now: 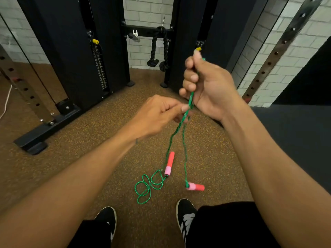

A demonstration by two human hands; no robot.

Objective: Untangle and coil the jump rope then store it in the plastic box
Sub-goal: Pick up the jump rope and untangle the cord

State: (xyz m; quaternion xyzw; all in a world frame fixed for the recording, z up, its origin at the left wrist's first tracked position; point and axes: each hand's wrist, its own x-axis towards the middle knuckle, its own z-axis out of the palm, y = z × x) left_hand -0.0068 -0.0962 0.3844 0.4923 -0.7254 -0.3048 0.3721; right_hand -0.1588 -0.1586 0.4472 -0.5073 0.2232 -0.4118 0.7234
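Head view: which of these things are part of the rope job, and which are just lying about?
In the job: jump rope, gripped by right hand, pinched by left hand; one handle; other handle; tangled loops lying on the floor. Plastic box not in view.
Lying about: black rope hanging on the rack; weight stack; white cord at left.

Gym, cable machine (75,51), rubber floor (89,149)
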